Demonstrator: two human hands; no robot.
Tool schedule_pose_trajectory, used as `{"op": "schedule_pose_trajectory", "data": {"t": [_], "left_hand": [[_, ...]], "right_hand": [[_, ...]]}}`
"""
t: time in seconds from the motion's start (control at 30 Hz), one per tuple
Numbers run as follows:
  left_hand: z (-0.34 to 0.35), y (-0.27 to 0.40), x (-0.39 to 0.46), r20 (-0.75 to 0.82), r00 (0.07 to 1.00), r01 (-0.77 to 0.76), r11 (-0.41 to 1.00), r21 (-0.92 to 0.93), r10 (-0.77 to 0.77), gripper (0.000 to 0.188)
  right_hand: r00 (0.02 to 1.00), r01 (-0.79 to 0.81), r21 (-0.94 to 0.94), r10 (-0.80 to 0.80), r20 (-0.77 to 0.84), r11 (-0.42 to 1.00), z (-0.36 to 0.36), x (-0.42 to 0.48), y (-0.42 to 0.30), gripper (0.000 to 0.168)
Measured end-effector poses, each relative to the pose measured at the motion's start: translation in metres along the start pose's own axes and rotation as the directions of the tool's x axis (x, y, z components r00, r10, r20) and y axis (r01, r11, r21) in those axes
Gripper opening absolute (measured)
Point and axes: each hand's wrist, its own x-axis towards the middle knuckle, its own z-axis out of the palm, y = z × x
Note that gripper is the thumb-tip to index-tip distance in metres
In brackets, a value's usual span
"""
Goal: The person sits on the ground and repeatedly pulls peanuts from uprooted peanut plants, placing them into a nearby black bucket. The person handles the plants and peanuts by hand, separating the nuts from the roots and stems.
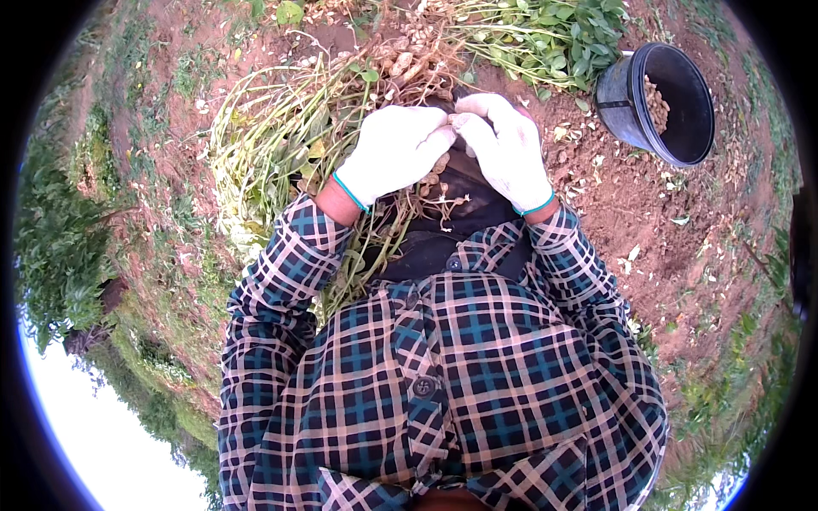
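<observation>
My left hand (pixel 402 150) and my right hand (pixel 501 147) wear white knit gloves with green cuffs. Their fingertips meet over my lap, pinching a small brownish peanut pod (pixel 457 119). Beneath and beside the left hand, peanut pods (pixel 438 172) hang on thin roots. Stems of a pulled peanut plant (pixel 390 246) run down across my dark-clothed lap (pixel 422 252). The undersides of both hands are hidden.
A heap of peanut plants (pixel 275 140) lies at the left, its roots and pods (pixel 402 64) ahead. More leafy plants (pixel 562 38) lie at the upper right. A tilted black bucket (pixel 613 102) holds peanut pods (pixel 656 105). Bare soil (pixel 613 204) bears scattered leaves.
</observation>
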Motion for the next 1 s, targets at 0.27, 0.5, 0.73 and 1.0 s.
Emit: {"op": "schedule_pose_trajectory", "data": {"t": [0.27,0.5,0.73,1.0], "left_hand": [[-0.023,-0.003,-0.009,0.165,0.974,0.220,0.811,-0.542,-0.154,0.019],[-0.022,-0.001,-0.012,0.081,0.987,0.158,0.827,-0.539,-0.136,0.018],[-0.021,0.002,-0.012,0.056,0.989,0.148,0.853,-0.501,-0.139,0.020],[-0.013,0.002,-0.010,0.019,0.996,0.090,0.961,-0.261,-0.088,0.023]], "right_hand": [[0.869,-0.490,0.855,0.174,0.463,0.169,0.025,0.019,0.030,0.031],[0.934,-0.324,0.942,0.186,0.304,0.087,-0.015,0.002,0.043,0.020],[0.947,-0.139,-0.157,0.178,0.269,0.978,0.009,-0.018,0.016,0.039],[0.963,0.139,-0.281,-0.063,0.264,0.950,-0.011,0.005,0.013,0.027]]}}
